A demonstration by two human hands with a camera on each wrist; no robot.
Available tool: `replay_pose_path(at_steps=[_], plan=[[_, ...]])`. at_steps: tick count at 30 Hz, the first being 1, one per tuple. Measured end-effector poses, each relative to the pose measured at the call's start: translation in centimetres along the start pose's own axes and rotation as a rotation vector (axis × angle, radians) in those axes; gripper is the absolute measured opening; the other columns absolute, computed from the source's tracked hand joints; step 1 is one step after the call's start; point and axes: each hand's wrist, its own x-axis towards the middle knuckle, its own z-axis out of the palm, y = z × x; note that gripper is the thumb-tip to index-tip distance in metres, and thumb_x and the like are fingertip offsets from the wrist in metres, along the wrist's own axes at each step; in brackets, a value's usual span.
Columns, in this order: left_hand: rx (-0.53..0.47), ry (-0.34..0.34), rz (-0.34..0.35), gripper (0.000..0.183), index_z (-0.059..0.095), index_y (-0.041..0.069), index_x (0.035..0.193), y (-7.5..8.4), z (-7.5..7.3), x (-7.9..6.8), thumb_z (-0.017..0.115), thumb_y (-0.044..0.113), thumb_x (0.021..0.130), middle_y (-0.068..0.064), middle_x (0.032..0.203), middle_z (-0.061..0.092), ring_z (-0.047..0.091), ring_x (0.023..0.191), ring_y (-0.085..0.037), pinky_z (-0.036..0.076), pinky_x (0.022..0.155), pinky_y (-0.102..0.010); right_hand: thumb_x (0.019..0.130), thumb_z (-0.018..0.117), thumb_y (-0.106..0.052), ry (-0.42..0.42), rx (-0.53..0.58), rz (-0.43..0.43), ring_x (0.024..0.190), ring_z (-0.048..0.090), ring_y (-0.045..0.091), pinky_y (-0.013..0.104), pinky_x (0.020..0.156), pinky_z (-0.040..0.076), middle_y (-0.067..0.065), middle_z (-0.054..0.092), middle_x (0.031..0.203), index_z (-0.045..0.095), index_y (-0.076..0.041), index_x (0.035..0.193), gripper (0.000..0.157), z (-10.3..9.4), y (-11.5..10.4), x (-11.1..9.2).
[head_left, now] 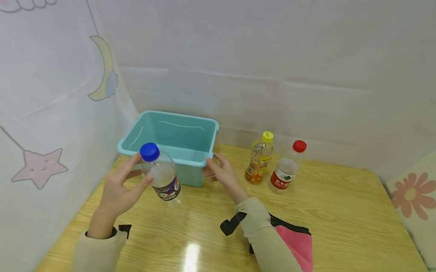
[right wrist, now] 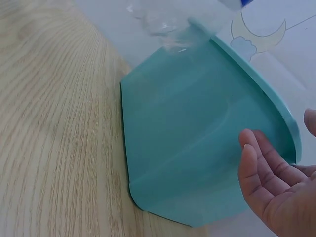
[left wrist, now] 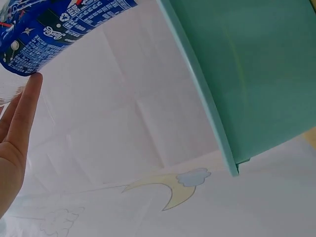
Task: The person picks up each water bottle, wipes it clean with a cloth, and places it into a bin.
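Observation:
A clear plastic bottle with a blue cap and dark blue label (head_left: 167, 188) is tilted above the table, its cap toward the upper left. My left hand (head_left: 120, 189) holds it between thumb and fingers, in front of the teal bin (head_left: 195, 175). In the left wrist view the bottle's blue label (left wrist: 59, 32) shows above a straight finger. At the bin's front right corner is my right hand (head_left: 220, 171), with the thumb by the rim. Its loosely bent fingers (right wrist: 264, 173) lie along the outer wall in the right wrist view, the thumb apart from them.
Right of the bin stand a yellow-capped bottle (head_left: 259, 160) with some orange liquid and a red-capped bottle (head_left: 285, 173). A pink and black item (head_left: 298, 244) lies partly under the right forearm on the wooden table (head_left: 360, 237). White printed sheets (head_left: 248, 40) hang behind and at the sides.

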Motion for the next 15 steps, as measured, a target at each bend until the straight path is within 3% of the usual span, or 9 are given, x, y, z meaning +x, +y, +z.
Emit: replay_pose_path(at_steps=[4, 9, 15], plan=[[-0.027, 0.037, 0.026, 0.059, 0.052, -0.014, 0.116, -0.3, -1.0, 1.4, 0.060, 0.036, 0.087, 0.001, 0.113, 0.059, 0.057, 0.099, -0.007, 0.049, 0.075, -0.014, 0.094, 0.052, -0.028, -0.014, 0.021, 0.021, 0.079, 0.064, 0.037, 0.043, 0.065, 0.054, 0.028, 0.063, 0.096, 0.036, -0.008, 0.139, 0.052, 0.1, 0.0, 0.2], [-0.043, 0.055, 0.070, 0.058, 0.053, -0.017, 0.113, -0.6, -2.0, 3.2, 0.062, 0.033, 0.086, -0.002, 0.107, 0.062, 0.059, 0.093, -0.008, 0.050, 0.074, -0.014, 0.095, 0.051, -0.022, -0.024, 0.024, 0.029, 0.081, 0.063, 0.040, 0.039, 0.061, 0.055, 0.032, 0.060, 0.098, 0.036, -0.003, 0.138, 0.050, 0.2, -0.1, 0.2], [-0.024, 0.043, 0.033, 0.059, 0.055, -0.012, 0.115, -1.1, -2.6, 5.4, 0.063, 0.038, 0.084, 0.006, 0.103, 0.062, 0.060, 0.091, -0.006, 0.050, 0.071, -0.013, 0.093, 0.053, -0.025, 0.010, 0.044, 0.015, 0.072, 0.065, 0.028, 0.033, 0.057, 0.054, 0.025, 0.065, 0.090, 0.041, -0.008, 0.136, 0.048, 0.6, 0.1, 0.1]])
